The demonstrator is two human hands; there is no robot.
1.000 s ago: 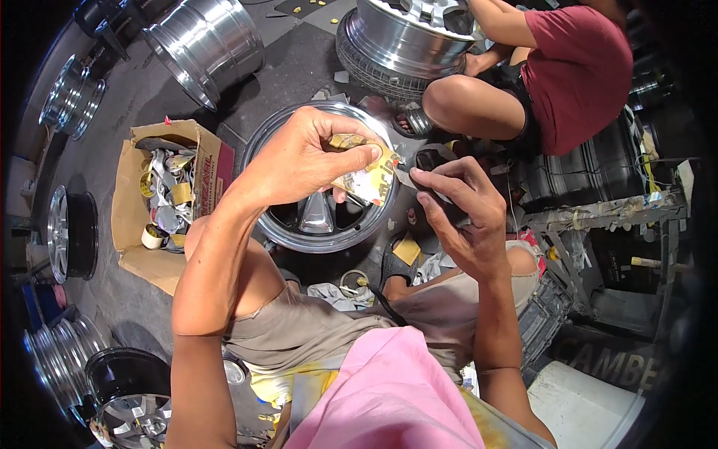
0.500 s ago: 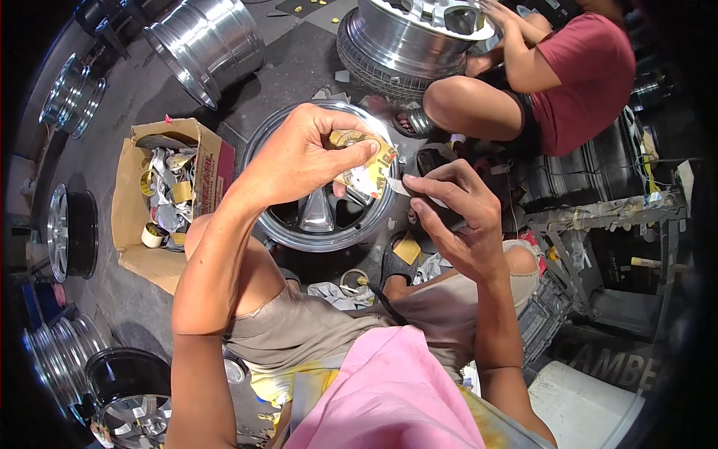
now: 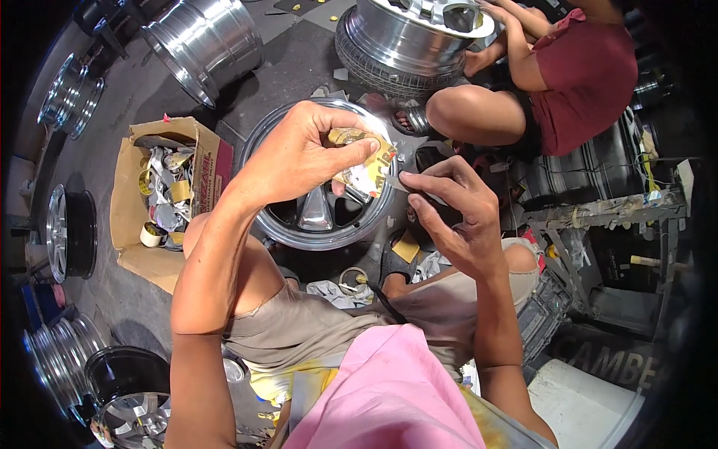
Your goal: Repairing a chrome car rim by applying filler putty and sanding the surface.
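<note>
My left hand [image 3: 303, 153] grips a crumpled yellow printed piece [image 3: 378, 170], thumb pressed on its face. Just right of it, my right hand [image 3: 460, 217] pinches a thin grey blade [image 3: 397, 185] between thumb and fingers, the tip at the piece's lower right edge; whether they touch I cannot tell. Beneath both lies a silver wheel rim [image 3: 314, 217] with dark openings, partly hidden by my left hand. I sit with my knees either side below it.
A cardboard box [image 3: 127, 224] of tape and scraps stands left. More rims [image 3: 202, 52] surround me. At upper right a co-worker [image 3: 576, 82] in maroon handles a rim on a tire [image 3: 404, 52]. A cluttered metal stand [image 3: 591, 209] stands right.
My right hand has shifted slightly left with the blade, toward the yellow piece. My left hand is nearly still. The co-worker's arms have moved up along the rim and the torso has shifted slightly.
</note>
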